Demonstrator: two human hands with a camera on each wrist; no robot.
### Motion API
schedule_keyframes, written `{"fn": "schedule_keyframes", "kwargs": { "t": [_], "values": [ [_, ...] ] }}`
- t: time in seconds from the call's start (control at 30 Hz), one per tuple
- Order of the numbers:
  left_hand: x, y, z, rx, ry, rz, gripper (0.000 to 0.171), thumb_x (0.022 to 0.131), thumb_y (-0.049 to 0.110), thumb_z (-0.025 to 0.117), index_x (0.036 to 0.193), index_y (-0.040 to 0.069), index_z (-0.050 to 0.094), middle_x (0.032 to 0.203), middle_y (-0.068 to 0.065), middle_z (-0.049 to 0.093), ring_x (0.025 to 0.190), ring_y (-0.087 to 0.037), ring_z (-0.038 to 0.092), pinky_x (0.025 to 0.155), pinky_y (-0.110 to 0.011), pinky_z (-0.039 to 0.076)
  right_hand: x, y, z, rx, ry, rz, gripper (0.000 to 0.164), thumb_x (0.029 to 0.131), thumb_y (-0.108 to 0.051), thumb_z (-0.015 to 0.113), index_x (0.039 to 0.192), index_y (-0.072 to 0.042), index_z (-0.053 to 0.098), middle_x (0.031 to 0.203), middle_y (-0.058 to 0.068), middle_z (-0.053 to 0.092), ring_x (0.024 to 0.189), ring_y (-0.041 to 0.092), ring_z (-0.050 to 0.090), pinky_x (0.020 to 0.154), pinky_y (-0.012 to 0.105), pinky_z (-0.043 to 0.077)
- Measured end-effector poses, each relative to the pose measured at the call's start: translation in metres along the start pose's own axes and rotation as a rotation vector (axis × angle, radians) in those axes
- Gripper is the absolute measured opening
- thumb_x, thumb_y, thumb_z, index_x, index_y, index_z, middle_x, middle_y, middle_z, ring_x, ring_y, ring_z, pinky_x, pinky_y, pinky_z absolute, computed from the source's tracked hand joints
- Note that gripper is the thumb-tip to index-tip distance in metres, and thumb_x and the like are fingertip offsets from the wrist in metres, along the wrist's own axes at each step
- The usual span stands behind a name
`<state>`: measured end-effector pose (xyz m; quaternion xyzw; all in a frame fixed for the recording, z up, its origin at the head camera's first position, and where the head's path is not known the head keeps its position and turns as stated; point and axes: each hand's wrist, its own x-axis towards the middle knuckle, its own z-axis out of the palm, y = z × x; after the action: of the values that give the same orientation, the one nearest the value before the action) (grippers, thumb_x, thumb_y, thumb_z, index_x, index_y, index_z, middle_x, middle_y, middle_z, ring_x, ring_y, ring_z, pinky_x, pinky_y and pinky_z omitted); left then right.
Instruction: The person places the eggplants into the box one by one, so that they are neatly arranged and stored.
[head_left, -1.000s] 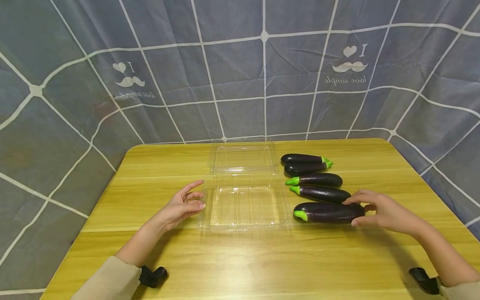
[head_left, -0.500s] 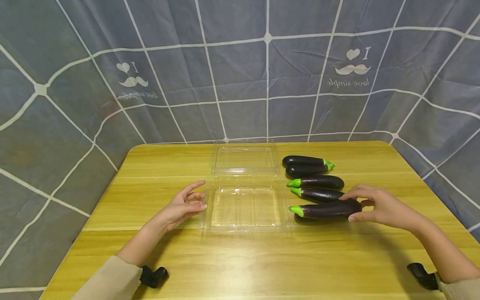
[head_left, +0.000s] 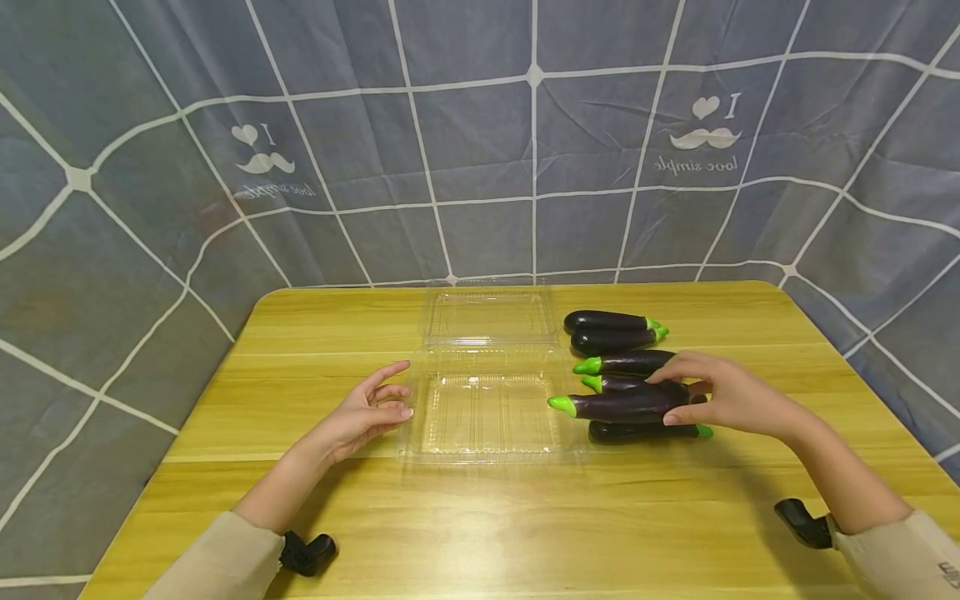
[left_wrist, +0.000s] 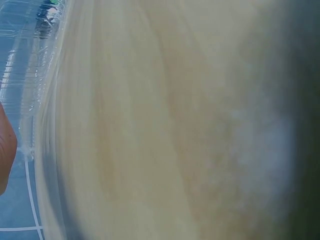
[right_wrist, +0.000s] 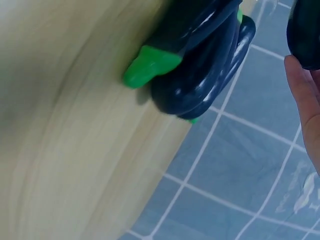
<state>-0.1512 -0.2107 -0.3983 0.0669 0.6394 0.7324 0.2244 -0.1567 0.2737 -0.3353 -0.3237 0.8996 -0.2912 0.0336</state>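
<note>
My right hand (head_left: pixel 723 398) grips a dark purple eggplant (head_left: pixel 618 406) by its blunt end, thumb on the near side and fingers on the far side. Its green stem points left, at the right rim of a clear plastic clamshell box (head_left: pixel 491 457). In the right wrist view the held eggplant (right_wrist: pixel 305 35) shows apart from the others at upper right. My left hand (head_left: pixel 367 417) is at the box's left edge, fingers spread and relaxed; whether it touches the rim I cannot tell. The box lies with its lid (head_left: pixel 491 312) folded back and nothing inside.
Several more eggplants lie right of the box: one in front (head_left: pixel 645 432) under the held one, others in a row behind, the farthest (head_left: pixel 603 321) beside the lid. A wooden table (head_left: pixel 480 525) bears everything; a grey checked curtain (head_left: pixel 480 150) hangs behind it.
My right hand has lifted an eggplant and moved it up and left toward the box. Another eggplant beneath is uncovered, its green stem now showing at right. My left hand stays in place.
</note>
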Motion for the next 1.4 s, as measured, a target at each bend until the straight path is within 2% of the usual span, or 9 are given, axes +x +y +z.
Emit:
{"fn": "schedule_keyframes", "kwargs": {
  "t": [0.13, 0.47, 0.7, 0.87, 1.23, 1.4],
  "values": [
    [0.0, 0.0, 0.0, -0.002, 0.0, -0.001, 0.08, 0.085, -0.007, 0.06, 0.149, 0.007, 0.013, 0.11, -0.007, 0.046, 0.084, -0.011, 0.059, 0.077, -0.023, 0.052, 0.012, -0.002, 0.002, 0.02, -0.033, -0.026, 0.04, 0.077, -0.03, 0.075, 0.113, -0.016, 0.065, 0.109, -0.002, 0.057, 0.093, 0.006, 0.054, 0.076, 0.033, 0.054],
    [0.001, -0.002, -0.001, -0.01, -0.004, 0.0, 0.079, 0.086, -0.007, 0.058, 0.149, 0.008, 0.013, 0.11, -0.007, 0.046, 0.083, -0.012, 0.059, 0.078, -0.023, 0.052, 0.04, -0.007, 0.009, 0.077, -0.066, -0.104, 0.04, 0.078, -0.025, 0.076, 0.114, -0.012, 0.065, 0.105, -0.003, 0.056, 0.09, 0.008, 0.053, 0.075, 0.03, 0.054],
    [0.002, -0.001, 0.0, -0.013, -0.008, -0.001, 0.078, 0.087, -0.007, 0.057, 0.15, 0.009, 0.014, 0.112, -0.008, 0.045, 0.082, -0.011, 0.059, 0.077, -0.022, 0.052, 0.062, -0.012, 0.015, 0.102, -0.106, -0.07, 0.042, 0.077, -0.032, 0.076, 0.113, -0.013, 0.065, 0.104, -0.003, 0.056, 0.089, 0.014, 0.052, 0.073, 0.028, 0.053],
    [0.002, -0.001, 0.001, 0.005, -0.001, -0.008, 0.078, 0.087, -0.006, 0.058, 0.15, 0.009, 0.014, 0.115, -0.01, 0.043, 0.084, -0.011, 0.058, 0.077, -0.021, 0.052, 0.077, -0.017, 0.019, 0.101, -0.124, -0.089, 0.044, 0.076, -0.032, 0.077, 0.113, -0.011, 0.065, 0.103, -0.002, 0.057, 0.089, 0.015, 0.052, 0.074, 0.027, 0.053],
    [0.002, -0.002, -0.001, 0.005, -0.017, -0.008, 0.082, 0.087, -0.004, 0.059, 0.151, 0.011, 0.011, 0.115, -0.01, 0.042, 0.084, -0.01, 0.057, 0.077, -0.02, 0.051, 0.104, -0.025, 0.034, 0.11, -0.111, -0.09, 0.046, 0.076, -0.031, 0.076, 0.115, -0.01, 0.065, 0.103, 0.001, 0.058, 0.082, 0.016, 0.05, 0.066, 0.027, 0.049],
    [0.002, -0.003, -0.001, -0.002, -0.013, -0.009, 0.081, 0.087, -0.005, 0.059, 0.151, 0.011, 0.011, 0.114, -0.009, 0.043, 0.082, -0.01, 0.058, 0.077, -0.02, 0.051, 0.112, -0.027, 0.043, 0.116, -0.108, -0.089, 0.047, 0.076, -0.031, 0.077, 0.116, -0.009, 0.064, 0.104, 0.002, 0.058, 0.085, 0.017, 0.05, 0.07, 0.029, 0.05]
  ]
}}
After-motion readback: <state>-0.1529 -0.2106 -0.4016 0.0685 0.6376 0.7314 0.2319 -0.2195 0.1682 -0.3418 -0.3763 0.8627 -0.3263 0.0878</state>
